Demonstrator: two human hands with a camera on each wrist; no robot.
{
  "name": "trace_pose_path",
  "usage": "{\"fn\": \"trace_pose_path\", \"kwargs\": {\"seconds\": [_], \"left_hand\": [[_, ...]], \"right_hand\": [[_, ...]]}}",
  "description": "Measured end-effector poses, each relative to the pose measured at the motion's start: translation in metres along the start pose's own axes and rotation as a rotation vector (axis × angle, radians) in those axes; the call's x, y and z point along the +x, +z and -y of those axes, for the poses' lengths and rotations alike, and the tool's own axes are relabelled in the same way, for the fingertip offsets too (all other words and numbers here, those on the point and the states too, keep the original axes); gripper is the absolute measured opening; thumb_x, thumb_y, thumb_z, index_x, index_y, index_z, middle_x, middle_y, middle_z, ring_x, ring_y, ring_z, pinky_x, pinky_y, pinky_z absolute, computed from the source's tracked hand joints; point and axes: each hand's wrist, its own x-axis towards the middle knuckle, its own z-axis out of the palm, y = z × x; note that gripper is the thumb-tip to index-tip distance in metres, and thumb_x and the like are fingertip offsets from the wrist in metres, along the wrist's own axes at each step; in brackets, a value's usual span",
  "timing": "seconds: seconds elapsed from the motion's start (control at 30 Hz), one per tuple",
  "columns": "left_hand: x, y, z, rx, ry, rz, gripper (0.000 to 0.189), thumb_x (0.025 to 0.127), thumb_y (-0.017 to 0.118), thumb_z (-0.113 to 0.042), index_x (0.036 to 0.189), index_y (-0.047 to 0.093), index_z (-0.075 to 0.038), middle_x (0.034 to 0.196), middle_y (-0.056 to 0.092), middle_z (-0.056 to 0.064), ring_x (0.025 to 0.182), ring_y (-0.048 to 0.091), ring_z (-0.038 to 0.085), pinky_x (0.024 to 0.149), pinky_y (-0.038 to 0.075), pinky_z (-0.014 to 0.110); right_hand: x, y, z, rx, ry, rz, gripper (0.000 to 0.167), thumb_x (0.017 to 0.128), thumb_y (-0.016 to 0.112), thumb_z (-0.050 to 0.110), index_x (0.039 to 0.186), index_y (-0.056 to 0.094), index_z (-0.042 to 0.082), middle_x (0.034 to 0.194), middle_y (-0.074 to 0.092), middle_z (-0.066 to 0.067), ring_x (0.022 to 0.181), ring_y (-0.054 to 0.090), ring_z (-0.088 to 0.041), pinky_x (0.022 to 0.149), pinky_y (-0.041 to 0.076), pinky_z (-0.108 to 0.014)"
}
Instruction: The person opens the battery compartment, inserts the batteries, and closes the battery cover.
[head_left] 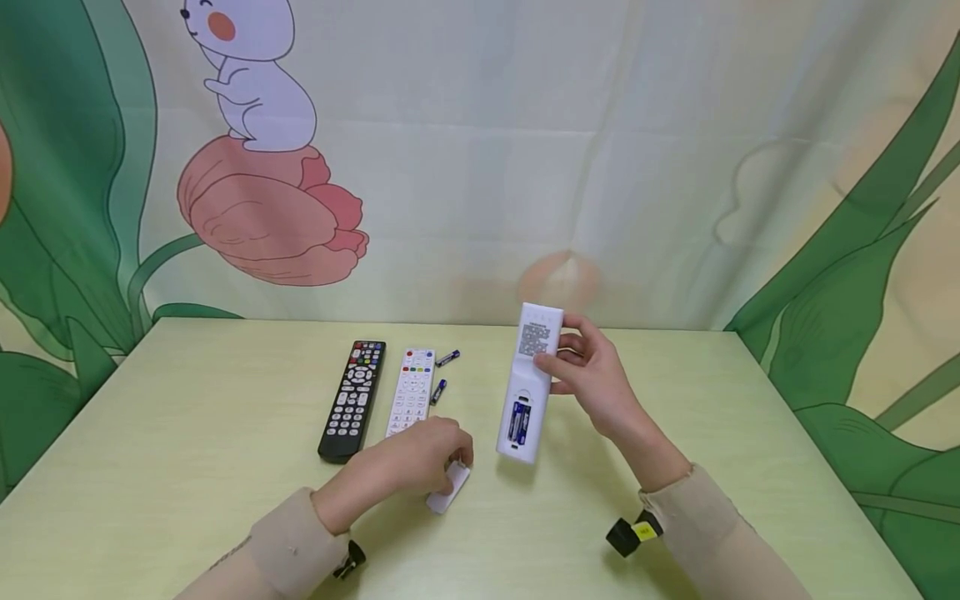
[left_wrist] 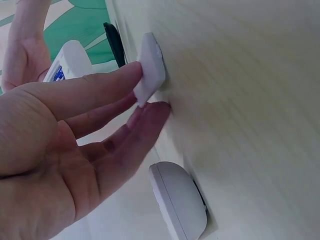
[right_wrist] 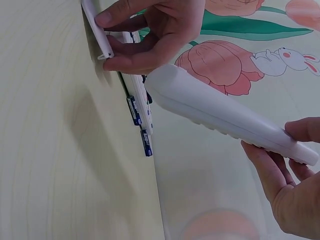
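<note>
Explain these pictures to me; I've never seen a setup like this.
There is no machine here: these are a person's two bare hands. The wide picture comes from a camera worn on the head, looking forward and down. The other two come from cameras on each wrist, so the scene looks tipped sideways.

On the table lie a black remote, a white remote with its buttons up, and two loose batteries beside it.

The right hand holds another white remote, its back facing the head camera and batteries showing in its open compartment. The left hand pinches a small white cover.
</note>
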Motion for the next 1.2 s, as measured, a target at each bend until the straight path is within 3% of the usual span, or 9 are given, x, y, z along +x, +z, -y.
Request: {"fn": "trace_pose_path", "kwargs": {"seconds": [0.63,1.0,1.2], "left_hand": [[-0.0022,-0.0014,0.0043,-0.154,0.145,-0.071,0.027,0.079,0.079,0.011,0.093,0.069,-0.01,0.09,0.061,0.0,0.083,0.06,0.021,0.07,0.053,0.028],[-0.0013,-0.0044,0.0055,-0.156,0.223,-0.144,0.022,0.084,0.078,0.008,0.099,0.071,-0.007,0.094,0.062,0.0,0.081,0.062,0.013,0.074,0.054,0.027],[-0.0013,-0.0065,0.0057,-0.172,0.275,-0.204,0.021,0.086,0.078,0.005,0.103,0.072,-0.005,0.098,0.064,0.001,0.083,0.064,0.013,0.077,0.057,0.032]], "right_hand": [[0.0001,0.0009,-0.0011,0.008,0.008,0.013,0.052,0.096,0.068,-0.001,0.142,0.045,0.003,0.112,0.058,-0.017,0.098,0.066,-0.027,0.075,0.063,-0.042],[0.0001,0.0011,-0.0011,0.006,0.017,0.012,0.053,0.096,0.069,0.0,0.143,0.045,0.005,0.114,0.058,-0.018,0.1,0.066,-0.028,0.077,0.062,-0.045],[-0.0003,0.0011,-0.0011,0.001,0.022,0.009,0.052,0.096,0.069,0.001,0.143,0.045,0.006,0.115,0.058,-0.018,0.101,0.066,-0.028,0.078,0.062,-0.046]]}}
